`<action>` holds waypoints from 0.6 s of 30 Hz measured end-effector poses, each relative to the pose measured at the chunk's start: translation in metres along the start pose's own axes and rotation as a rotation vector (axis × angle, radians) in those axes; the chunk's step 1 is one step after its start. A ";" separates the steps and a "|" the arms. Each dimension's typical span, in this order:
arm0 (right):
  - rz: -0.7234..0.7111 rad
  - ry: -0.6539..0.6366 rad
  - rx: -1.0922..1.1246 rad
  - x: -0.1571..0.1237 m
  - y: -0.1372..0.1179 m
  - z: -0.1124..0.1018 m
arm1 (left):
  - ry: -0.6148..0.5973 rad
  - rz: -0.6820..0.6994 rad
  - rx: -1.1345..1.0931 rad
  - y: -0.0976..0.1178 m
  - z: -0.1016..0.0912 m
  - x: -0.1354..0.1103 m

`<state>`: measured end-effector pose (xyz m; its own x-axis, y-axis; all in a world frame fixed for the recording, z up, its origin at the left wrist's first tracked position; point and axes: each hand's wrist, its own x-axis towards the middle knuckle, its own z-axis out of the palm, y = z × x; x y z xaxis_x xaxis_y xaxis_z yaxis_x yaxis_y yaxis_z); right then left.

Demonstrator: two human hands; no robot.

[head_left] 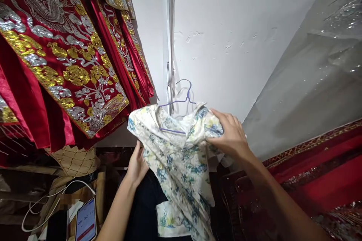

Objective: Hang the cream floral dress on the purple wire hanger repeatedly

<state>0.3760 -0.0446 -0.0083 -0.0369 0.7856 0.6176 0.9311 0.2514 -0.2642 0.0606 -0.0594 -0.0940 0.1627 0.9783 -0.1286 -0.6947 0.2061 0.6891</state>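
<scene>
A white garment with blue and yellow flowers hangs on a thin purple wire hanger in front of a white wall. My right hand grips the garment's right shoulder, fingers closed over the cloth. My left hand holds the garment's left side lower down, with the fingers curled on the fabric edge. The hanger's hook shows above the collar.
Red robes with gold and silver embroidery hang at the upper left. A clear plastic cover over red garments fills the right. At the lower left lie a lit phone, white cables and a woven hat.
</scene>
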 end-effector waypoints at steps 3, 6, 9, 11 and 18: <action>-0.056 0.004 0.034 0.017 -0.026 0.002 | 0.154 0.050 0.133 -0.041 -0.014 -0.013; -0.105 -0.015 0.116 0.010 -0.051 0.020 | 0.320 0.182 0.365 -0.083 -0.015 -0.026; -0.043 -0.017 0.180 -0.019 -0.040 0.038 | 0.394 0.204 0.457 -0.109 -0.020 -0.043; 0.069 0.025 0.200 -0.043 -0.016 0.045 | 0.407 0.163 0.445 -0.115 -0.030 -0.054; 0.570 0.335 0.373 -0.121 -0.013 0.049 | 0.582 -0.185 0.553 -0.124 -0.060 -0.076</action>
<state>0.3506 -0.1153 -0.1166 0.5807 0.6525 0.4868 0.5865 0.0792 -0.8060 0.0919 -0.1574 -0.2125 -0.2542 0.8165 -0.5184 -0.2217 0.4725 0.8530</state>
